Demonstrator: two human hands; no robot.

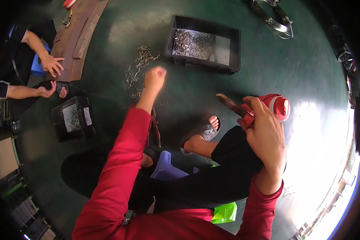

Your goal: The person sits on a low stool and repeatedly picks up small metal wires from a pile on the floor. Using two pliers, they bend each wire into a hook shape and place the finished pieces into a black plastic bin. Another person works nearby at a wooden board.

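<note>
Red-handled brown metal tool (235, 107): right hand (267, 134) grasping. Left hand (154, 79) clenched, contents unclear, near silvery bent wires (143, 59). Likely wire-picking; next needs precision.

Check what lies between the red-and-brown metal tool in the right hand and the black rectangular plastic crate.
Bare green floor lies between the tool and the crate in the head view.

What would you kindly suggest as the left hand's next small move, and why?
I would perhaps lower the bare left hand to the loose pile of thin, bent, silvery metal pieces on the dark green floor: it appears closed near them, though blur hides whether it holds anything, while the bare right hand grips the red-handled, dark-bladed metal tool.
</note>
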